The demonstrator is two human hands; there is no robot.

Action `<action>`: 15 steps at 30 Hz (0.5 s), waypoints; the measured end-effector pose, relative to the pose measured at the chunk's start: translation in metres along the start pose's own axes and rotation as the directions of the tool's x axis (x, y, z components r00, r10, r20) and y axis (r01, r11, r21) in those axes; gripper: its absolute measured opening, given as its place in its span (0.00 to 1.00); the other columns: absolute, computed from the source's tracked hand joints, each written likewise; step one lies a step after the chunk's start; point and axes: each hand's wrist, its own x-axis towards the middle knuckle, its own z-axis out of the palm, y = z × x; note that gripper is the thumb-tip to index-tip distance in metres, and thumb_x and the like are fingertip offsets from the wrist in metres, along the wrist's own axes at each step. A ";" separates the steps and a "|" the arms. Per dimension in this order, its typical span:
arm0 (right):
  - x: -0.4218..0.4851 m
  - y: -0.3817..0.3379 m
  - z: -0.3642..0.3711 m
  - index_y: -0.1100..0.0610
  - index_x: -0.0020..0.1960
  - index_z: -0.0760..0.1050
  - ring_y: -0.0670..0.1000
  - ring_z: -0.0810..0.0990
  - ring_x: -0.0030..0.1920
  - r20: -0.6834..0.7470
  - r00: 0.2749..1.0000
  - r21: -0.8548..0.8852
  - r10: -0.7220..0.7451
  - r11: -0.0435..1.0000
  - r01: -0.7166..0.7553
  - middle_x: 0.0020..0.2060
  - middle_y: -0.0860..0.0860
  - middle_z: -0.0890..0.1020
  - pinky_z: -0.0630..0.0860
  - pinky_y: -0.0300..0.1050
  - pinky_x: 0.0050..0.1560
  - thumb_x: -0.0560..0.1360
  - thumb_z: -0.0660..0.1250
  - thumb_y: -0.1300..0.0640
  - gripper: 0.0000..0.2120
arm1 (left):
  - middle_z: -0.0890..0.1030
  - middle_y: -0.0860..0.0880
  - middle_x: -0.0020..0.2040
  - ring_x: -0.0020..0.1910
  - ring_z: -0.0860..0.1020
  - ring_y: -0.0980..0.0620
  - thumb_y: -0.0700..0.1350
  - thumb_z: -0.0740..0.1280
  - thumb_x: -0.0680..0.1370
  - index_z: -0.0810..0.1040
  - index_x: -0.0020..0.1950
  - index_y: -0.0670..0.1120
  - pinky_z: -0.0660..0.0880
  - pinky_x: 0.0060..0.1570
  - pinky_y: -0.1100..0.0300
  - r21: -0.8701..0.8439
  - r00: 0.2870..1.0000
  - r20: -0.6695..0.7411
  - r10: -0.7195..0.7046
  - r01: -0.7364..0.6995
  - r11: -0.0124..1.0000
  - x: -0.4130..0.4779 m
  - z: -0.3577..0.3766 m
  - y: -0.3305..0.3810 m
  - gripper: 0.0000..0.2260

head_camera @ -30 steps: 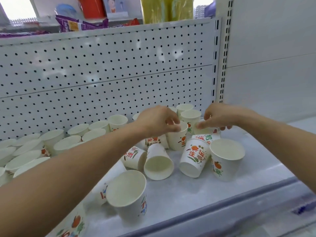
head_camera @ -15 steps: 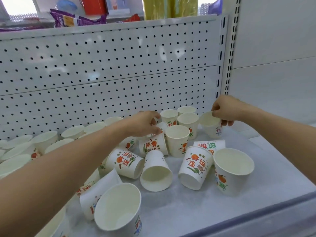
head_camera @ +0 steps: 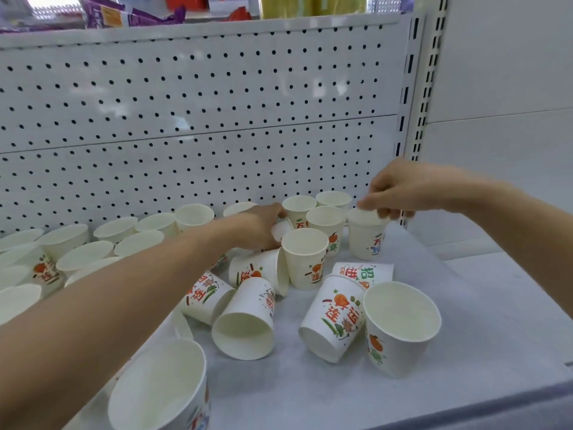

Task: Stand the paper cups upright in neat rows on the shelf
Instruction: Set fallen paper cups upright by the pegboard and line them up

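White paper cups printed with orange fruit and red characters cover the shelf (head_camera: 465, 321). My right hand (head_camera: 393, 190) pinches the rim of an upright cup (head_camera: 367, 240) at the back right, beside the upright post. My left hand (head_camera: 260, 226) reaches across the pile and curls round a tipped cup (head_camera: 282, 230) whose base faces me. Three upright cups (head_camera: 325, 221) stand between the hands, with another (head_camera: 305, 259) just in front. Several cups lie on their sides in the middle (head_camera: 248, 318), (head_camera: 335, 318). Rows of upright cups (head_camera: 83, 249) fill the back left.
A white pegboard (head_camera: 217, 119) backs the shelf, and a slotted post (head_camera: 418, 103) bounds it on the right. One upright cup (head_camera: 400, 330) stands at the front right, another cup (head_camera: 161, 389) at the front left. Packaged goods sit on the shelf above (head_camera: 124, 17).
My right hand has lifted a cup from the pile and stood it upright at the back right. My left hand has slid left and back onto a tipped cup.
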 end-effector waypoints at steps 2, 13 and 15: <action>-0.016 -0.010 -0.004 0.52 0.43 0.81 0.47 0.82 0.39 0.249 0.968 -0.025 -0.035 0.999 0.043 0.37 0.47 0.85 0.77 0.40 0.38 0.74 0.67 0.42 0.13 | 0.74 0.49 0.65 0.58 0.74 0.48 0.52 0.70 0.75 0.61 0.73 0.53 0.72 0.57 0.55 0.003 1.000 -0.001 -0.015 0.015 1.000 0.000 0.003 0.000 0.30; -0.018 -0.015 0.032 0.49 0.65 0.75 0.49 0.77 0.55 0.577 0.816 -0.151 0.031 0.986 0.070 0.52 0.43 0.77 0.82 0.52 0.50 0.73 0.69 0.43 0.22 | 0.77 0.57 0.53 0.51 0.77 0.56 0.55 0.79 0.65 0.66 0.67 0.59 0.76 0.54 0.57 -0.350 0.980 -0.196 0.011 -0.081 0.933 -0.034 -0.008 -0.011 0.35; -0.018 -0.014 0.037 0.49 0.66 0.73 0.50 0.76 0.55 0.576 0.817 -0.118 0.034 0.992 0.042 0.50 0.42 0.75 0.82 0.52 0.49 0.74 0.69 0.45 0.23 | 0.77 0.55 0.55 0.53 0.77 0.55 0.55 0.80 0.63 0.67 0.67 0.59 0.76 0.55 0.57 -0.418 0.973 -0.229 -0.010 -0.089 0.904 -0.038 -0.006 -0.013 0.36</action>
